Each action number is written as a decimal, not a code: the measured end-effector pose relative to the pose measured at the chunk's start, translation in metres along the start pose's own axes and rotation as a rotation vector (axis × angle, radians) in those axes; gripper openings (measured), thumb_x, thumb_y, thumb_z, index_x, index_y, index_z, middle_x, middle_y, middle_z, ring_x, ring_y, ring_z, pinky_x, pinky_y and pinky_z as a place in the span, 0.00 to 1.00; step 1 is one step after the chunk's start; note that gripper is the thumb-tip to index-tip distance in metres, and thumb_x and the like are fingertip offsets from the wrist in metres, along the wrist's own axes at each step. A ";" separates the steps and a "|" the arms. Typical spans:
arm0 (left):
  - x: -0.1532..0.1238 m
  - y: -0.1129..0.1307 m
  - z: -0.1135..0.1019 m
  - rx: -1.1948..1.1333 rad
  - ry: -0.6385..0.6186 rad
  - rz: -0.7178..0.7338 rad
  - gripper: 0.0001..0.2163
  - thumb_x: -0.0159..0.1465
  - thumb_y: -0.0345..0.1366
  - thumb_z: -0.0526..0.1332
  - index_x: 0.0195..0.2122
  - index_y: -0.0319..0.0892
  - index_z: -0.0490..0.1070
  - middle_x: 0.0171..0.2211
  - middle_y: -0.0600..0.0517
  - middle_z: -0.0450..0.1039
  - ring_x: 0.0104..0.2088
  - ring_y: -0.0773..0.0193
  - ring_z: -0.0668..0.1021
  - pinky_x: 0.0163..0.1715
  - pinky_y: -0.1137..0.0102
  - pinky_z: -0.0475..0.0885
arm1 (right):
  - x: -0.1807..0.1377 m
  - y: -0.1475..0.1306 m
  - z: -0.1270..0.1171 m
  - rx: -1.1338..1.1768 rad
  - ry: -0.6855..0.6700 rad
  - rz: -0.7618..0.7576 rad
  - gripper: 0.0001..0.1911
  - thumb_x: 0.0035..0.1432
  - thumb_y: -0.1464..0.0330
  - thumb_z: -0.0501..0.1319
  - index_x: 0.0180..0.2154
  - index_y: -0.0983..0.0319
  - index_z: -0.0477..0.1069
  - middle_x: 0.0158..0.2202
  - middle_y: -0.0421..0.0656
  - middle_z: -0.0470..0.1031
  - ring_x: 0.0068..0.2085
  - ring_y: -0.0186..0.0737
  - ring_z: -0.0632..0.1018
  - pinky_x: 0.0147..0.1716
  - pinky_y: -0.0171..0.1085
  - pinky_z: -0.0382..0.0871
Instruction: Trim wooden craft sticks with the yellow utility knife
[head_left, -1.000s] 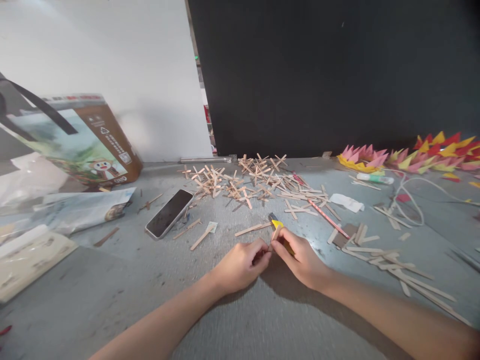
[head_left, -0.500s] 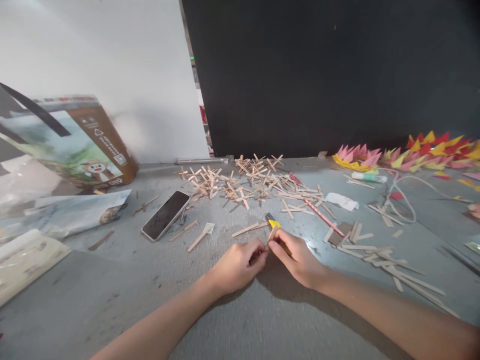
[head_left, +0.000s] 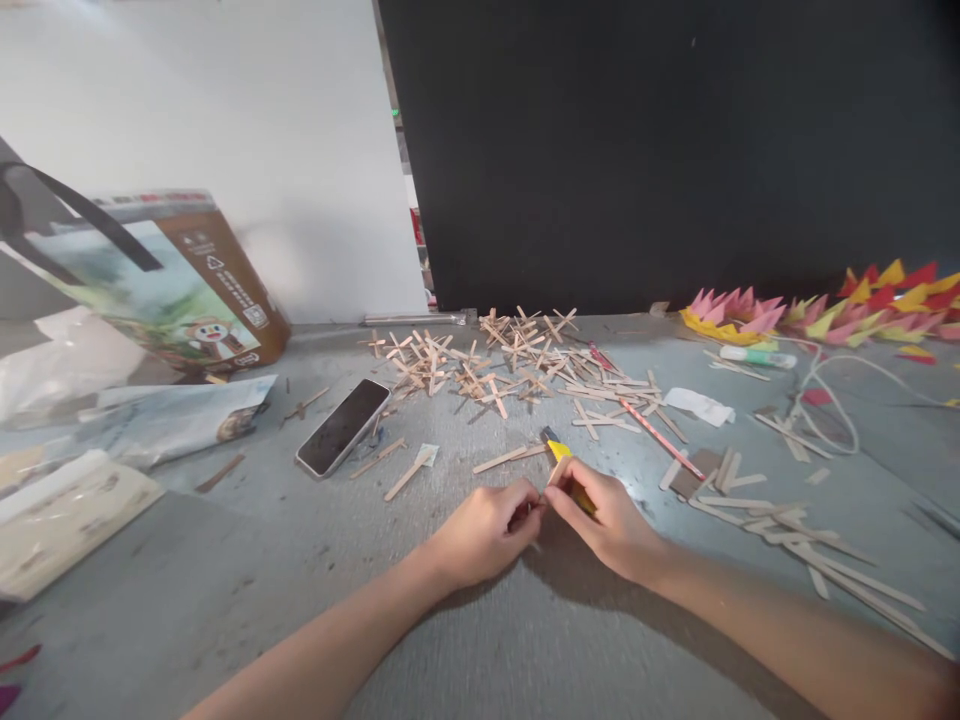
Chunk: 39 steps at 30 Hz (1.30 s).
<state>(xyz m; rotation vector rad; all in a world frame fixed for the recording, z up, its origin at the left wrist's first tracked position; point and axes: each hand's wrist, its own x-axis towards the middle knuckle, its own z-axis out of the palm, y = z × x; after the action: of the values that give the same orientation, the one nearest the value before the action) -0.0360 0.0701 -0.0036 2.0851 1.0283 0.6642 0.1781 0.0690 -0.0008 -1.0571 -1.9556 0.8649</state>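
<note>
In the head view, the right hand (head_left: pixel 611 520) grasps a short wooden craft stick (head_left: pixel 556 473) between thumb and fingers, above the tabletop (head_left: pixel 285 560) at the centre. The left hand (head_left: pixel 491 525) is curled with its fingertips pinching the stick's lower end, partly hidden. A yellow utility knife (head_left: pixel 559 449) sticks out past the right hand; whether the palm clasps it or it lies underneath, I cannot tell.

The work looks partway along. Beyond the hands, a heap of crossed sticks (head_left: pixel 498 398) seems to be the finished portion, while the loose sticks (head_left: pixel 855 575) at right lie single and look unworked.

The tabletop is grey, scuffed and spotted. On its left are a smartphone (head_left: pixel 343 428), clear plastic packaging (head_left: pixel 172 410) and a printed carrier bag (head_left: pixel 150 280) with a black strap. On its right lie a red-patterned pencil (head_left: pixel 660 437), a white paper scrap (head_left: pixel 699 406), a white-and-green tube (head_left: pixel 757 357), a looped white cord and pointed paper crowns (head_left: pixel 731 312) in pink, yellow and red. A white panel (head_left: pixel 225 100) and a black panel (head_left: pixel 675 150) close off the far side, with a narrow gap between them.
</note>
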 end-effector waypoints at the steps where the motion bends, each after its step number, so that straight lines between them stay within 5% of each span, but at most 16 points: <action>1: 0.000 0.000 0.000 0.002 0.004 -0.001 0.05 0.70 0.33 0.57 0.36 0.43 0.69 0.25 0.58 0.67 0.25 0.70 0.66 0.27 0.73 0.58 | 0.000 -0.001 0.000 0.000 -0.001 0.003 0.12 0.75 0.58 0.54 0.38 0.56 0.67 0.32 0.40 0.71 0.33 0.41 0.74 0.35 0.38 0.68; 6: 0.000 -0.001 0.001 0.013 0.000 -0.010 0.08 0.71 0.36 0.57 0.34 0.43 0.67 0.24 0.59 0.63 0.24 0.70 0.64 0.26 0.73 0.56 | -0.001 0.003 0.000 -0.007 0.014 -0.003 0.17 0.78 0.61 0.47 0.36 0.56 0.65 0.32 0.40 0.71 0.34 0.40 0.73 0.36 0.39 0.67; 13: 0.000 -0.002 0.001 0.010 -0.010 0.000 0.05 0.70 0.33 0.56 0.36 0.43 0.68 0.26 0.59 0.66 0.25 0.70 0.66 0.28 0.73 0.57 | 0.000 0.000 0.001 0.004 -0.013 -0.007 0.10 0.74 0.61 0.56 0.39 0.57 0.67 0.34 0.39 0.72 0.34 0.39 0.75 0.36 0.37 0.67; 39: 0.001 -0.004 0.003 0.032 0.013 0.032 0.07 0.70 0.34 0.57 0.33 0.42 0.66 0.25 0.58 0.66 0.25 0.71 0.66 0.27 0.73 0.57 | -0.001 0.008 0.003 -0.121 -0.080 -0.047 0.14 0.77 0.64 0.49 0.36 0.57 0.63 0.33 0.38 0.69 0.35 0.38 0.72 0.38 0.37 0.64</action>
<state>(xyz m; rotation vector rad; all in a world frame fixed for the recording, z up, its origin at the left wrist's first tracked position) -0.0351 0.0716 -0.0079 2.1316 1.0205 0.6824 0.1785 0.0712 -0.0090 -1.0557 -2.1135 0.7822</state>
